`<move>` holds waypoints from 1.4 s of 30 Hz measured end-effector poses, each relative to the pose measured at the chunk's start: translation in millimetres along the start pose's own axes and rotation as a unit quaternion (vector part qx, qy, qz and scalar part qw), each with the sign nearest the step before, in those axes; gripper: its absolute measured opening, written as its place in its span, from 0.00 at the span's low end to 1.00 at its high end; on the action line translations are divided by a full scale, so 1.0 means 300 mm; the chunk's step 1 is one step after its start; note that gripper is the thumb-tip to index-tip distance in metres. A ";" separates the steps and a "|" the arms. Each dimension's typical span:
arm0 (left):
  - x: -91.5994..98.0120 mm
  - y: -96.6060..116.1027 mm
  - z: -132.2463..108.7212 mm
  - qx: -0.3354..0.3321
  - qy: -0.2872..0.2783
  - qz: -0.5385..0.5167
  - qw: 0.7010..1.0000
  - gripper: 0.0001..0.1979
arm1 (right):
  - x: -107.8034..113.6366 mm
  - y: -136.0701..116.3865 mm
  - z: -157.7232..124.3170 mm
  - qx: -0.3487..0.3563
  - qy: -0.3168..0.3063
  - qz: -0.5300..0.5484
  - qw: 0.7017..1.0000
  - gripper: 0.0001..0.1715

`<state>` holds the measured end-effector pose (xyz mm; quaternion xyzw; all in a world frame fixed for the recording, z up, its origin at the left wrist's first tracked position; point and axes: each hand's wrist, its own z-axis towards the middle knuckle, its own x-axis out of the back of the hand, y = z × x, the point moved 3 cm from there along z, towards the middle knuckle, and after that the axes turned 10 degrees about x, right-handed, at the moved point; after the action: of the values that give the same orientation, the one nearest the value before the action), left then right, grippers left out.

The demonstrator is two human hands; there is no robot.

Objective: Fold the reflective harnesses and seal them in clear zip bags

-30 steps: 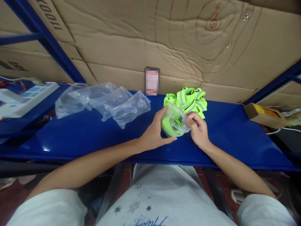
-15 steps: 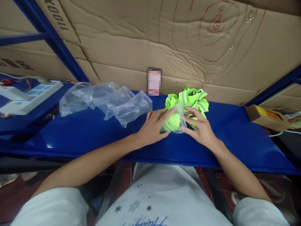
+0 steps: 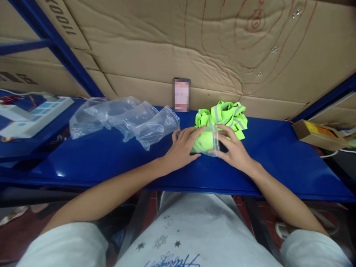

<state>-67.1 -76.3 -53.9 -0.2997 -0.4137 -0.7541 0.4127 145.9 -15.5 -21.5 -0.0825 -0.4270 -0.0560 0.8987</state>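
Between my hands is a small clear plastic bag (image 3: 216,141) with a folded neon-yellow reflective strap (image 3: 204,142) inside it. My left hand (image 3: 182,148) curls around the bag's left end, thumb at the near side and fingers over the far side. At the bag's right end, my right hand (image 3: 232,146) grips the clear plastic edge with thumb and fingers. Just behind the bag lies a loose heap of neon-yellow straps (image 3: 226,115) with grey reflective stripes. Part of the bagged piece is hidden under my left fingers.
Several clear plastic bags (image 3: 125,118) lie overlapping on the blue table (image 3: 111,167) to the left. A phone-like block with a blurred face (image 3: 181,95) leans against the cardboard wall (image 3: 139,44). A power strip (image 3: 36,116) is far left, and an open cardboard box (image 3: 315,135) stands right.
The bag's right edge now looks flatter and straighter between my hands. Both hands keep nearly the same place, and the camera view has shifted slightly.
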 end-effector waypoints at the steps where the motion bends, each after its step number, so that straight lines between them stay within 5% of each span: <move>1: -0.002 -0.003 0.000 0.003 -0.001 0.000 1.000 0.54 | 0.001 0.001 -0.001 -0.003 0.012 -0.006 1.000 0.30; 8: -0.003 -0.006 -0.004 -0.003 -0.006 -0.010 1.000 0.49 | 0.037 -0.005 0.008 -0.042 0.119 0.030 0.992 0.13; 18: -0.001 -0.010 0.002 -0.017 0.007 -0.014 1.000 0.48 | 0.028 0.018 0.001 -0.039 0.037 0.028 0.998 0.38; 25: 0.001 0.002 -0.004 -0.027 0.002 0.004 1.000 0.45 | 0.046 -0.002 0.011 -0.033 0.058 0.006 0.998 0.20; 33: 0.018 0.010 0.002 -0.039 -0.024 0.041 0.998 0.43 | 0.025 0.003 0.014 -0.045 -0.025 0.086 0.995 0.29; 37: 0.023 0.025 -0.002 -0.056 -0.038 0.084 0.994 0.41 | 0.003 0.011 0.002 -0.037 -0.077 0.043 0.995 0.40; 42: 0.019 0.047 -0.013 -0.110 -0.045 0.182 0.976 0.36 | -0.041 0.025 -0.019 -0.038 -0.114 0.023 0.993 0.40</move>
<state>-58.1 -86.3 -45.8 -0.4472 -0.2852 -0.6927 0.4887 143.9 -8.9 -35.5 -0.1321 -0.5221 -0.0414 0.8416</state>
